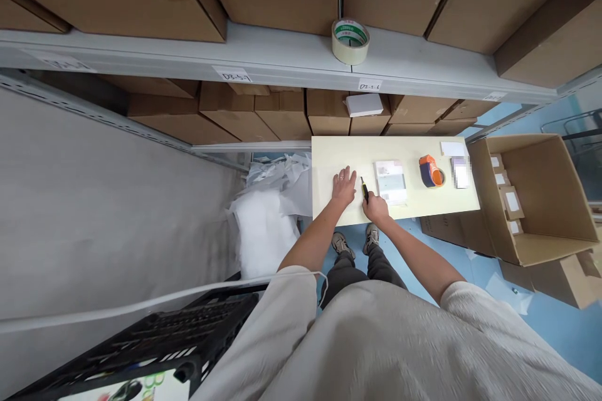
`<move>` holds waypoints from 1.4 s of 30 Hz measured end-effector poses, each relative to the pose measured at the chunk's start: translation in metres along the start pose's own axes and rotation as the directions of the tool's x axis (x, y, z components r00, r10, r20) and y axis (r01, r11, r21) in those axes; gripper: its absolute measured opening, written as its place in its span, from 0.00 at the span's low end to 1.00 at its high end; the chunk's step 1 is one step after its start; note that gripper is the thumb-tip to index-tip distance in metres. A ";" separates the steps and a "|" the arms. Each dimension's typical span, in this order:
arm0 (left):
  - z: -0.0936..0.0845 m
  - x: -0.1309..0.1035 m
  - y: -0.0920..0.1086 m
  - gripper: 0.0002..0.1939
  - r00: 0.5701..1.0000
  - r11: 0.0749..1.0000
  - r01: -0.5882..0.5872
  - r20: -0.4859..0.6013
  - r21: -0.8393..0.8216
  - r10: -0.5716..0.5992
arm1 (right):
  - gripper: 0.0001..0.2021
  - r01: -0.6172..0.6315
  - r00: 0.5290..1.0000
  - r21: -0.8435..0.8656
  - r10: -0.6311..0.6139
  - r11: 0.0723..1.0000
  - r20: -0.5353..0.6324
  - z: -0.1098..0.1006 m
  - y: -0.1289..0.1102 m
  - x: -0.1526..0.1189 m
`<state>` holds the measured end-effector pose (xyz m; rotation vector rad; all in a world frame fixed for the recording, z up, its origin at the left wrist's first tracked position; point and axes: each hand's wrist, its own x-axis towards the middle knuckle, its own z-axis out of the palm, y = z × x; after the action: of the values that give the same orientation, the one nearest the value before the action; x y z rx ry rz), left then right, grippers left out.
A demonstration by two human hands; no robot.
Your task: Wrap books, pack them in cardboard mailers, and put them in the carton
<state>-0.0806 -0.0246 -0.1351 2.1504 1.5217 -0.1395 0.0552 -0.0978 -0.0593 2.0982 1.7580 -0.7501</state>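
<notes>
The left hand (345,186) lies spread on the desk (399,147), perhaps steadying something too faint to tell, while the right hand (375,207) grips a knife (365,190), tip forward, away from the body.

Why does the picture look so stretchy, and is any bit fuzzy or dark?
In the head view, probably a wide lens: the shirt looks huge, the shoes tiny; blocky squares hide part of a white-and-purple item on the table; shadow darkens the space under the upper shelf at left; the cutter in the right hand shows fairly clearly.
</notes>
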 end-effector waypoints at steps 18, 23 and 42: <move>0.019 -0.066 0.004 0.33 0.996 0.996 -0.087 0.017 0.024 0.087 | 0.16 0.029 0.998 -0.018 -0.028 0.999 0.049 0.028 0.020 -0.062; 0.020 -0.073 0.008 0.36 0.999 1.000 -0.013 0.036 0.017 0.013 | 0.15 0.032 0.997 -0.017 -0.031 0.999 0.076 0.035 0.026 -0.079; 0.010 -0.076 -0.005 0.36 0.978 0.996 -0.084 0.196 0.020 0.078 | 0.15 -0.063 0.995 0.277 0.081 0.959 -0.054 0.009 0.069 -0.109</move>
<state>-0.1110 -0.0927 -0.1178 2.1474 1.3266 -0.3356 0.1079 -0.2055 -0.0113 2.3770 1.6804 -0.9641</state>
